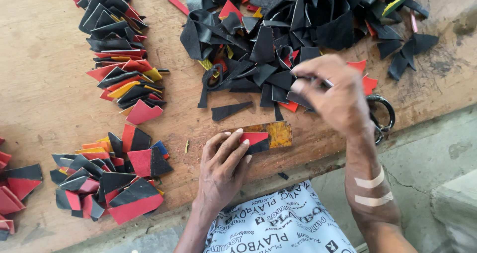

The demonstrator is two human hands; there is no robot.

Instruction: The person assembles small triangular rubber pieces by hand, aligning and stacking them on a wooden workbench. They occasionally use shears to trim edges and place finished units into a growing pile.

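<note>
Head view: we see the left hand flat on a small stack of red, black and yellow leather pieces, fingers spread and pressing down, not clenched, near the front edge of the wooden workbench. The right hand is raised over the big heap of black scraps at the back right; its fingertips pinch what looks like a dark scrap, blurred, so we cannot tell exactly what. Two strips of tape cross the right forearm. Just behind the right hand, scissors with black handles lie near the bench's right front edge. One loose black triangle lies between the heap and the stack. A long row of overlapped red, black and yellow pieces runs along the back left; another cluster sits at the front left, more pieces at the left edge.
</note>
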